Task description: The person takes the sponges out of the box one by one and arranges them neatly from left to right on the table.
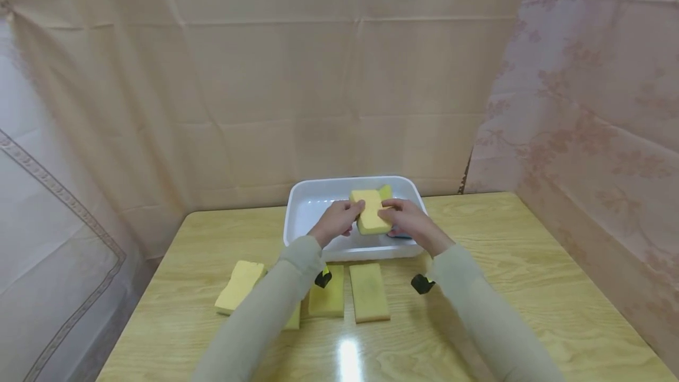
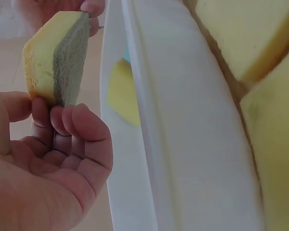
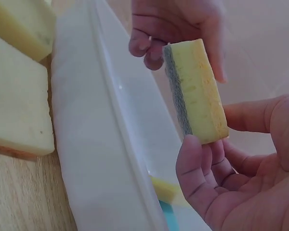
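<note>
A yellow sponge (image 1: 372, 211) with a grey scouring layer is held up over the white tray (image 1: 303, 217). My left hand (image 1: 337, 219) pinches one end between thumb and fingers, while my right hand (image 1: 412, 221) grips the opposite end. In the right wrist view the sponge (image 3: 195, 91) stands on edge, its grey layer facing left and a more orange layer facing right. Another yellow sponge (image 2: 123, 91) lies inside the tray, beside a blue piece (image 3: 169, 215) that is mostly hidden.
On the wooden table (image 1: 530, 276), several yellow sponges lie in front of the tray, among them one at the left (image 1: 241, 286) and one at the right (image 1: 369, 292). My left sleeve partly covers another sponge (image 1: 293, 318). A beige curtain (image 1: 339, 75) hangs behind the table.
</note>
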The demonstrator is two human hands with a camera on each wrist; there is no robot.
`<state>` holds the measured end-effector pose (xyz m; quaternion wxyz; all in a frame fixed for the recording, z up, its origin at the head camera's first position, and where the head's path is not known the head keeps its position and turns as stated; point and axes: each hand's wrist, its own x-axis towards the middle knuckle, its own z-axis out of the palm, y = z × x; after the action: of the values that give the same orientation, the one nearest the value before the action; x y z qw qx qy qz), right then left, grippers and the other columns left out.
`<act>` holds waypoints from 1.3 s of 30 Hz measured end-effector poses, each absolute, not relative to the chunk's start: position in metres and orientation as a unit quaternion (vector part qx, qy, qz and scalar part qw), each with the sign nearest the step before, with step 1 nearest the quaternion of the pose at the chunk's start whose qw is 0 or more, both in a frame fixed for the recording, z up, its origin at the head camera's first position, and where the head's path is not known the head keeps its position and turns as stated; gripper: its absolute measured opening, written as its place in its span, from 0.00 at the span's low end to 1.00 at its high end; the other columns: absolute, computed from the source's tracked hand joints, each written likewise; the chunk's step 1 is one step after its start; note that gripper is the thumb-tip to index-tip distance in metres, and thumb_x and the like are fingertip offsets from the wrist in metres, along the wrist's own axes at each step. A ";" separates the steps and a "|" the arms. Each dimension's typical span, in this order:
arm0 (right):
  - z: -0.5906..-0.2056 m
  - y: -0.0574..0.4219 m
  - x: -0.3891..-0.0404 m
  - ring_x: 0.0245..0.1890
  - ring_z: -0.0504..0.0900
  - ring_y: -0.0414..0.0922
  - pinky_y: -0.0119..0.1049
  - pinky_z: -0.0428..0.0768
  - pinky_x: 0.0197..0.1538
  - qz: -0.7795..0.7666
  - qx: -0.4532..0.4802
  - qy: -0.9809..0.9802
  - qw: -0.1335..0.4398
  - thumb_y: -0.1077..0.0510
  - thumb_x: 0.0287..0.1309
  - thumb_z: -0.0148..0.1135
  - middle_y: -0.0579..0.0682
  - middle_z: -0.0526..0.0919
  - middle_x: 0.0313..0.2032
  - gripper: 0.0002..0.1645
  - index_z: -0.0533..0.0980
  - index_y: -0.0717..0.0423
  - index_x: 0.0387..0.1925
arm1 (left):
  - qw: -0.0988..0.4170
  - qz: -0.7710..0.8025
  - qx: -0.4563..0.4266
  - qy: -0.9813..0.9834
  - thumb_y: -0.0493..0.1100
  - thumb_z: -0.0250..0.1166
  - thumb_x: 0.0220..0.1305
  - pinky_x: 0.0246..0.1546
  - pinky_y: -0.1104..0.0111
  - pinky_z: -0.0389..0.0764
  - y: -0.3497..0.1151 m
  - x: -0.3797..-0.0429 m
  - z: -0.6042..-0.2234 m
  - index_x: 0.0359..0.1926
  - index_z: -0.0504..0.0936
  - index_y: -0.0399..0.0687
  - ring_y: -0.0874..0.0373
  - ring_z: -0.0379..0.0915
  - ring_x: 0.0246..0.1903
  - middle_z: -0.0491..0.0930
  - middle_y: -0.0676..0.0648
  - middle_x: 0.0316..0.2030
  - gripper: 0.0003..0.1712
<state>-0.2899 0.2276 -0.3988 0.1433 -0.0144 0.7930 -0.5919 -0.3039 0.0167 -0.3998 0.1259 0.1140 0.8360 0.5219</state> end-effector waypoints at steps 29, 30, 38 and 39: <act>-0.407 0.253 -0.243 0.37 0.82 0.47 0.40 0.84 0.37 -0.595 -0.053 0.791 0.130 0.50 0.74 0.57 0.61 0.79 0.49 0.33 0.64 0.70 0.66 | 0.139 0.539 0.154 0.816 0.66 0.54 0.73 0.25 0.68 0.72 0.025 -0.262 -0.414 0.33 0.80 0.48 0.58 0.69 0.23 0.77 0.41 0.29 0.27; -0.407 0.253 -0.241 0.36 0.82 0.48 0.40 0.84 0.37 -0.594 -0.051 0.792 0.130 0.50 0.73 0.58 0.61 0.80 0.48 0.32 0.65 0.69 0.65 | 0.138 0.538 0.158 0.817 0.65 0.55 0.73 0.25 0.69 0.72 0.025 -0.261 -0.415 0.33 0.80 0.48 0.58 0.68 0.23 0.76 0.44 0.27 0.27; -0.411 0.255 -0.228 0.35 0.82 0.48 0.39 0.84 0.35 -0.588 -0.043 0.798 0.124 0.49 0.73 0.59 0.59 0.81 0.43 0.29 0.66 0.67 0.61 | 0.133 0.522 0.180 0.823 0.65 0.55 0.73 0.24 0.69 0.69 0.027 -0.251 -0.419 0.31 0.79 0.49 0.59 0.67 0.21 0.72 0.52 0.20 0.26; -0.411 0.256 -0.227 0.34 0.82 0.48 0.39 0.84 0.34 -0.588 -0.042 0.799 0.122 0.49 0.72 0.60 0.58 0.82 0.42 0.28 0.66 0.66 0.61 | 0.130 0.517 0.184 0.826 0.65 0.55 0.73 0.24 0.69 0.69 0.028 -0.250 -0.419 0.31 0.79 0.50 0.60 0.67 0.22 0.72 0.52 0.21 0.26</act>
<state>-0.2271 0.2558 -0.4114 0.1225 -0.0422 0.7987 -0.5876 -0.2498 0.0276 -0.4192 0.1304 0.1836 0.8256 0.5173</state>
